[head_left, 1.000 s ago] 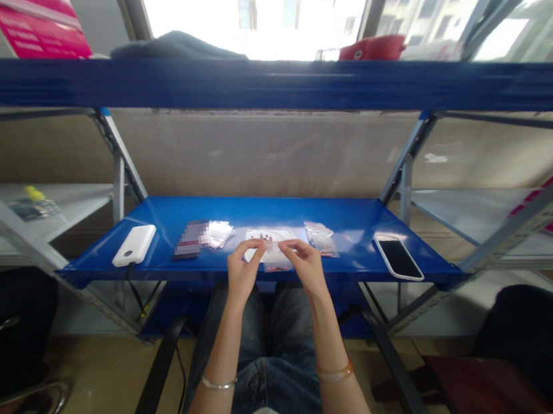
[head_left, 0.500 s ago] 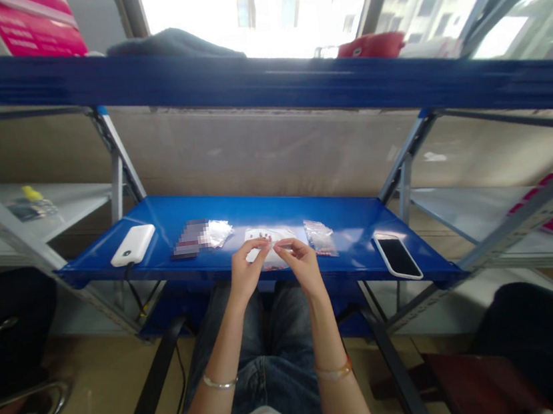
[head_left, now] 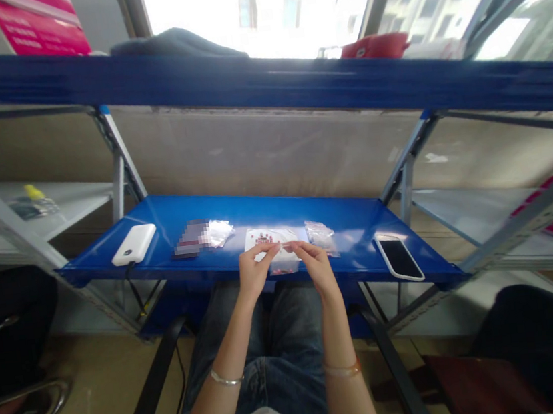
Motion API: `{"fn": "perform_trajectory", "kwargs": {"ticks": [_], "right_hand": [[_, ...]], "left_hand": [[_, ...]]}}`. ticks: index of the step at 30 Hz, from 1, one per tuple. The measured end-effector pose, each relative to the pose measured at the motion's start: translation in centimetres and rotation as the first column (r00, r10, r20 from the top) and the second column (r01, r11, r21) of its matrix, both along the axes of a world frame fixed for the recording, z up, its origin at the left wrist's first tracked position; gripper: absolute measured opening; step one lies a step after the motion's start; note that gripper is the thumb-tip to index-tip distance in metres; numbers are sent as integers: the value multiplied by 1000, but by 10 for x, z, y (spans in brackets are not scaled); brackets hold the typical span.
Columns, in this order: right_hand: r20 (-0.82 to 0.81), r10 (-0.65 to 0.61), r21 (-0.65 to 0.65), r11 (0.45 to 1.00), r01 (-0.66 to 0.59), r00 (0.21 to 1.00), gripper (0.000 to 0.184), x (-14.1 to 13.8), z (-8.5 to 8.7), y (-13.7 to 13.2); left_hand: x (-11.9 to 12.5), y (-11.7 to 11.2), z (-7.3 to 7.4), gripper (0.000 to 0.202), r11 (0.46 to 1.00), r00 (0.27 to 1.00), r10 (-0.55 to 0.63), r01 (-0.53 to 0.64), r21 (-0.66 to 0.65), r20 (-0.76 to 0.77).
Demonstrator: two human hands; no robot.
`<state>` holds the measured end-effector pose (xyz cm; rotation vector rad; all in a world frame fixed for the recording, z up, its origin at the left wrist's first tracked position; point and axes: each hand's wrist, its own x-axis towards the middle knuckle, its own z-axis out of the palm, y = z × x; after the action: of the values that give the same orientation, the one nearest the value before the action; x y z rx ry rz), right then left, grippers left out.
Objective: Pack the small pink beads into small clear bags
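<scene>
Both hands meet over the front of the blue shelf. My left hand [head_left: 254, 268] pinches the top edge of a small clear plastic bag [head_left: 284, 267] from the left. From the right, my right hand [head_left: 316, 264] pinches that same edge. Some small reddish pieces show at the bottom of the bag. Just behind the fingers lies a white sheet [head_left: 290, 232], carrying several small red and dark pieces [head_left: 263, 237]. To its right is a clear bag [head_left: 319, 234] with small reddish things inside. On the left are white-looking plastic bags [head_left: 220, 233].
A white device [head_left: 134, 244] with a cable sits at the left of the blue shelf [head_left: 256, 206]. A phone [head_left: 398, 257] lies at the right. A blurred-out dark item [head_left: 190, 239] is beside the plastic bags. An upper blue shelf [head_left: 261, 81] crosses above.
Both hands have shifted slightly right and a little down, and their fingertips have come closer together. More of the small pieces on the white sheet now show.
</scene>
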<state>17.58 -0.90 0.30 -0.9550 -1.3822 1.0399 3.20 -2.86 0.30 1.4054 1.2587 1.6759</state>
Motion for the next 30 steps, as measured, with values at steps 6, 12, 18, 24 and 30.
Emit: {"fn": "perform_trajectory", "kwargs": {"ticks": [6, 12, 18, 24, 30], "right_hand": [[-81, -211, -78, 976, 205, 974, 36, 33, -4, 16], [-80, -513, -65, 858, 509, 855, 46, 73, -28, 71], [49, -608, 25, 794, 608, 792, 50, 89, -58, 110], [385, -662, 177, 736, 653, 643, 56, 81, -67, 101], [698, -568, 137, 703, 698, 436, 47, 69, -52, 88]], "left_hand": [[53, 34, -13, 20, 965, 943, -246, 261, -37, 223], [108, 71, -35, 37, 943, 955, -265, 286, -169, 134], [118, 77, -54, 59, 967, 943, -230, 194, -162, -241], [112, 66, -59, 55, 984, 752, -181, 139, -116, -633], [103, 62, -49, 45, 995, 603, -99, 79, -64, -792]]}}
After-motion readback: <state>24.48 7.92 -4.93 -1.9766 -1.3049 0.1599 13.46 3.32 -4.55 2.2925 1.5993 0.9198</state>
